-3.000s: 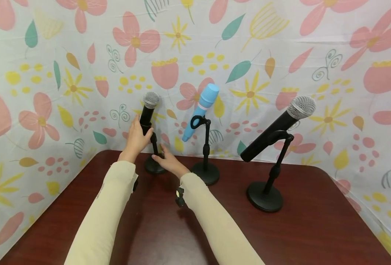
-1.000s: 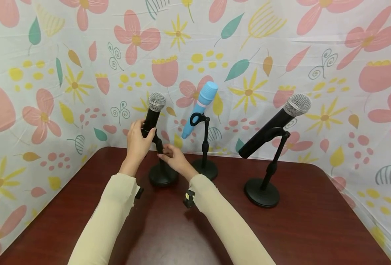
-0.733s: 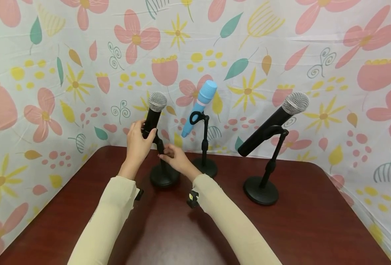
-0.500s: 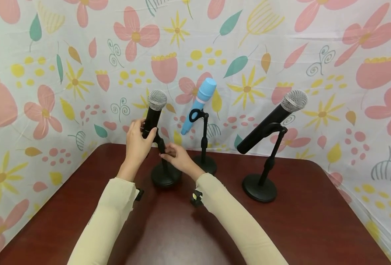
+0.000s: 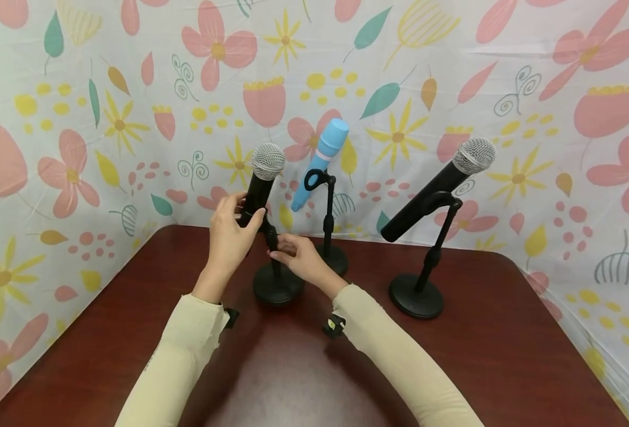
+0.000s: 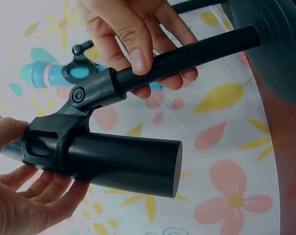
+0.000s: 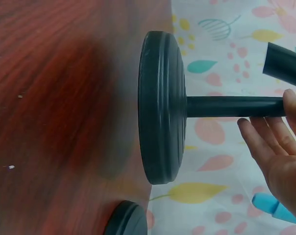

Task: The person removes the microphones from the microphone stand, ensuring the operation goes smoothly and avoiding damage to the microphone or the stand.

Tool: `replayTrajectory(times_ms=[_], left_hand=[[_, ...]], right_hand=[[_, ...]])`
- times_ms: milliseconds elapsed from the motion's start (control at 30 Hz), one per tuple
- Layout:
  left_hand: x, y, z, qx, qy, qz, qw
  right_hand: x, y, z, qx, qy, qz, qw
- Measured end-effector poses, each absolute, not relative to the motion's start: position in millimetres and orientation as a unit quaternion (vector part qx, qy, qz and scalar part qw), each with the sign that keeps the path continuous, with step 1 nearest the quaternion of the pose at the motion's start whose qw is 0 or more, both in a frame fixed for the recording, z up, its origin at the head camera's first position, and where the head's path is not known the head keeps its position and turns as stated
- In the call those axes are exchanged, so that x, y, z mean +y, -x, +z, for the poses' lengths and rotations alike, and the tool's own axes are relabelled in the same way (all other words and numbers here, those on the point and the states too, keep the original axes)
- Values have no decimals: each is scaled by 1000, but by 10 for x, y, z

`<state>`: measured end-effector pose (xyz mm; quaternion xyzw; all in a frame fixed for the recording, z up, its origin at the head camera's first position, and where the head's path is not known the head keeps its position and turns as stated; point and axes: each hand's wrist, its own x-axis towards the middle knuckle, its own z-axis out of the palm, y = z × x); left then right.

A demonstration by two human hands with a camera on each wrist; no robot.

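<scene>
Curling around the black microphone [image 5: 258, 190], the left hand [image 5: 229, 240] is gripping its body just below the clip; the stand pole [image 6: 187, 51] is being pinched by the right hand [image 5: 300, 259]. The stand base [image 5: 278, 286] is judged heavy and rigid, the smooth barrel slippery. Fingertips are being partly hidden behind the pole.

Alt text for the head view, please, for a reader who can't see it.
A person's left hand holds a black microphone in its desk stand while the right hand pinches the stand's pole. Behind and to the right stand a blue microphone and another black microphone, on a dark red table.
</scene>
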<state>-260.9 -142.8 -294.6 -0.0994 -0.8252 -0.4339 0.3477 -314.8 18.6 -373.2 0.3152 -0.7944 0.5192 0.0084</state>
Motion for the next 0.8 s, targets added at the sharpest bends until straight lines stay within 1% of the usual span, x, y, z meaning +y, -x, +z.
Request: replayTrajectory(times_ms=[100, 267, 367, 600, 800], left_hand=[[-1396, 2597, -2941, -831, 101, -439, 325], [-1376, 2575, -2906, -845, 107, -449, 272], [-1379, 2577, -2884, -849, 117, -447, 255], [-1377, 2558, -2883, -850, 117, -450, 249], [-1334, 2491, -2935, -847, 91, -443, 279]], right_hand=[[236, 3095, -3730, -803, -300, 515, 5], [294, 3038, -3746, -804, -298, 515, 5], [316, 3019, -3735, -802, -297, 517, 8], [333, 2988, -3700, -797, -302, 522, 11], [313, 2923, -3743, -792, -311, 525, 14]])
